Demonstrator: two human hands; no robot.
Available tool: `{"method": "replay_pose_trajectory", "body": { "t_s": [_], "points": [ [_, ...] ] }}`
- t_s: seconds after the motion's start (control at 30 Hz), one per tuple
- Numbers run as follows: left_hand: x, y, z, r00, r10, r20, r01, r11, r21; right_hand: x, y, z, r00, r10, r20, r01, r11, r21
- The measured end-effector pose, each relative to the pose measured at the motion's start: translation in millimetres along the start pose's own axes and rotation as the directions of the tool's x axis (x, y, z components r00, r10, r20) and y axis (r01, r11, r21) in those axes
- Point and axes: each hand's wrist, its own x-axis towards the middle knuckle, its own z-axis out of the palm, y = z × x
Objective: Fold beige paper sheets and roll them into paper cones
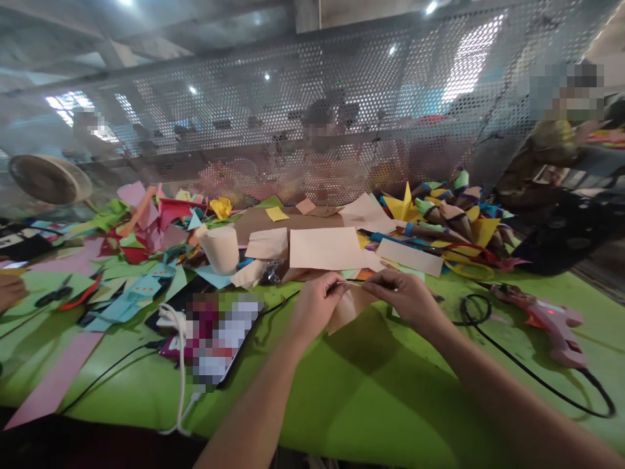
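Pinched between the fingers of my left hand and my right hand is a small sheet of beige paper. Both hands grip its upper edge, and the sheet hangs down toward me, casting a shadow on the green tabletop. Just beyond my hands lies a larger flat beige paper rectangle. Left of that are a folded beige paper piece and a beige paper cup shape. My fingertips partly cover the held sheet's top edge.
A pink glue gun with a lit red light and a looping black cord lies at right. A phone with cables is at left, near scissors. Colourful paper scraps and paper cones pile up before a perforated metal screen.
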Motion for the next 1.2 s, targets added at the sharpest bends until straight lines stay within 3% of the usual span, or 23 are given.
{"method": "replay_pose_trajectory", "body": {
  "t_s": [0.13,0.33,0.5,0.67,0.83,1.2],
  "points": [
    [-0.9,0.4,-1.0,1.000,-0.004,0.023,0.004,1.000,-0.026,-1.1,-4.8,1.2,0.997,-0.065,0.032,0.065,0.998,0.017],
    [1.2,-7.4,4.0,0.994,-0.066,0.086,0.087,0.961,-0.263,-1.1,-5.0,1.0,1.000,-0.019,-0.022,0.021,0.995,0.093],
    [3.3,-8.6,3.8,0.992,-0.077,0.098,0.107,0.929,-0.353,-0.8,-3.9,0.4,0.999,0.018,-0.026,-0.012,0.976,0.217],
    [2.2,-3.6,3.7,0.991,-0.044,0.124,0.079,0.952,-0.296,-1.8,-3.4,1.0,0.996,0.051,0.077,-0.072,0.953,0.295],
    [1.1,-5.6,8.2,0.992,-0.054,0.115,0.083,0.959,-0.272,-2.6,-3.9,1.2,0.999,0.040,0.011,-0.042,0.976,0.215],
    [-2.5,1.3,9.4,0.982,-0.019,0.189,0.035,0.996,-0.081,-3.7,-12.5,5.5,0.999,-0.038,0.010,0.037,0.993,0.111]
  ]
}}
